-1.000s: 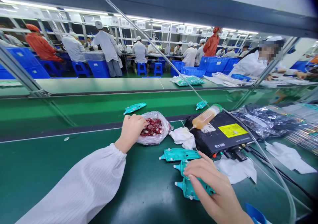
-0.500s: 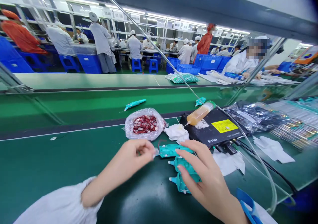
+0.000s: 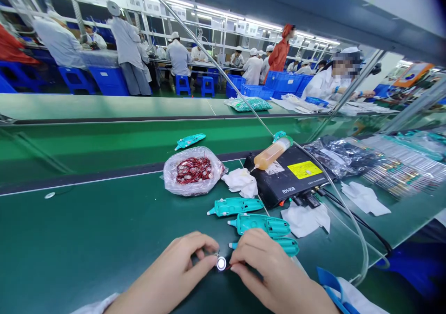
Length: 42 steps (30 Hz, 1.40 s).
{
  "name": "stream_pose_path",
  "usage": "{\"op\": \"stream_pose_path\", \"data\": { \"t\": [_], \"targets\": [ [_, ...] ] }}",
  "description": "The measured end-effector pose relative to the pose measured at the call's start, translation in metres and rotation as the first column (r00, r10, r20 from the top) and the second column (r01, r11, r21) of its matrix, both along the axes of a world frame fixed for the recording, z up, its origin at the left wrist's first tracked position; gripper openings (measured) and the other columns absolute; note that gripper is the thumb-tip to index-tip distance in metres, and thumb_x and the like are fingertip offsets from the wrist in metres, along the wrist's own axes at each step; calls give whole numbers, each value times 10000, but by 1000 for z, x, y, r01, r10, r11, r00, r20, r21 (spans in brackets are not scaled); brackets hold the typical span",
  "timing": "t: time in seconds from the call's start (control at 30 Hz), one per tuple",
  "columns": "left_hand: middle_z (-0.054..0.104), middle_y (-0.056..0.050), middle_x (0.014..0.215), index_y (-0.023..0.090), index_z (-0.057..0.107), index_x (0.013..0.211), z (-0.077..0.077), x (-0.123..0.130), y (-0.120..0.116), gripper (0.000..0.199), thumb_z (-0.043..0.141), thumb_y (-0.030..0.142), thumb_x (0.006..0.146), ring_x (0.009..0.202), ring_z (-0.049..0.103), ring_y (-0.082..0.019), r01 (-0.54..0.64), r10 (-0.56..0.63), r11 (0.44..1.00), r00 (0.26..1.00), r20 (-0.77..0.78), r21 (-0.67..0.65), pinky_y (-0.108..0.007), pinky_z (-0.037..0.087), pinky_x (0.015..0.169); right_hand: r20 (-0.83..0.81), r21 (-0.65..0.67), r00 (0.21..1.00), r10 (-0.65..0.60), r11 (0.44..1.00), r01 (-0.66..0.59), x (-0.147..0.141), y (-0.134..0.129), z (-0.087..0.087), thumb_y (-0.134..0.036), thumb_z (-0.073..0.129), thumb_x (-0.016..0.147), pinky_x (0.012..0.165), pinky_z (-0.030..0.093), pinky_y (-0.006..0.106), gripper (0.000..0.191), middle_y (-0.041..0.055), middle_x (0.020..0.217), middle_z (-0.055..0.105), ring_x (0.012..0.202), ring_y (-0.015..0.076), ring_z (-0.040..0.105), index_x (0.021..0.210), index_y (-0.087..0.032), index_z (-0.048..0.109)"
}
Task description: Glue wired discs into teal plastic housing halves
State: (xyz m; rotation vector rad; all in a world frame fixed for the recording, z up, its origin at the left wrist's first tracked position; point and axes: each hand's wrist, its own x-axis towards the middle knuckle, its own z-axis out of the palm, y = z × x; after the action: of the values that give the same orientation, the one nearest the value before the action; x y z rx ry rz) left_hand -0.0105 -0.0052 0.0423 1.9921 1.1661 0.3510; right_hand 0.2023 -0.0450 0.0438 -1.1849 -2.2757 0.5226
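Observation:
A small round disc (image 3: 221,263), silvery white with a ring on its face, sits at the fingertips of my left hand (image 3: 186,265), pinched at its edge. From its other side a thin red wire (image 3: 228,267) runs into the closed fingertips of my right hand (image 3: 268,270). Just beyond my hands lie several teal plastic half-shells with pale tips: the farthest shell (image 3: 237,206), a middle shell (image 3: 261,224), and the nearest shell (image 3: 289,246), partly covered by my right hand. A clear plastic bag (image 3: 170,179) holds a tangle of red-wired discs (image 3: 193,170).
A black box (image 3: 275,184) marked RH-928 carries an amber-filled syringe (image 3: 272,153) with a hose. White tissues (image 3: 240,181) lie beside it. Another teal shell (image 3: 190,141) rests by the green conveyor. A loose disc (image 3: 49,195) lies left. Co-workers sit beyond.
Both hands have come nearer my body and closed together, with the disc and its wire now between them. The shells have shifted apart from my fingers, and the conveyor shell differs.

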Motion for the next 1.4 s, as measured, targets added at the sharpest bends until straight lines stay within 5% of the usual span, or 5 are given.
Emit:
{"op": "stream_pose_path", "data": {
  "t": [0.1, 0.3, 0.57, 0.9, 1.4],
  "targets": [
    [623, -51, 1187, 293, 604, 1178, -4, -1, -8, 321, 504, 269, 874, 987, 634, -213, -94, 76, 923, 995, 63, 373, -296, 538, 784, -6, 96, 1000, -28, 995, 29, -2, 0, -1, -130, 466, 919, 665, 467, 286, 120, 19, 816, 586, 747, 160, 555, 850, -191, 543],
    [672, 34, 770, 267, 637, 833, 11, 18, -9, 142, 526, 205, 896, 713, 636, -143, 36, -81, 923, 991, 102, 383, -220, 522, 632, -1, 257, 1000, 14, 966, -14, -2, 0, -1, -103, 413, 919, 764, 480, 338, 162, 22, 775, 616, 706, 151, 566, 840, -183, 530],
    [690, -2, 816, 225, 634, 961, 9, 40, -10, 196, 451, 159, 936, 716, 589, -165, 145, -242, 585, 970, 1, 798, -333, 409, 667, -252, -320, 932, -261, 931, 175, 26, -6, -4, -172, 530, 868, 476, 474, 192, 151, -30, 621, 615, 538, 111, 585, 732, -205, 587],
    [693, -3, 995, 249, 613, 916, -29, 57, 1, 159, 663, 153, 799, 876, 624, -211, 261, -231, 693, 963, -137, 672, -379, 384, 785, 36, 270, 954, -296, 922, 276, 58, -14, -35, -88, 493, 886, 731, 488, 386, 133, 63, 906, 596, 893, 222, 564, 828, -191, 556],
    [670, 12, 926, 257, 623, 845, -31, 58, -3, 174, 489, 162, 903, 872, 621, -181, 134, -219, 690, 975, 29, 712, -339, 326, 793, 57, 203, 967, -247, 951, 231, 61, -10, -39, -96, 501, 899, 744, 464, 385, 143, 50, 891, 582, 913, 217, 534, 809, -189, 562]
  ]
}}
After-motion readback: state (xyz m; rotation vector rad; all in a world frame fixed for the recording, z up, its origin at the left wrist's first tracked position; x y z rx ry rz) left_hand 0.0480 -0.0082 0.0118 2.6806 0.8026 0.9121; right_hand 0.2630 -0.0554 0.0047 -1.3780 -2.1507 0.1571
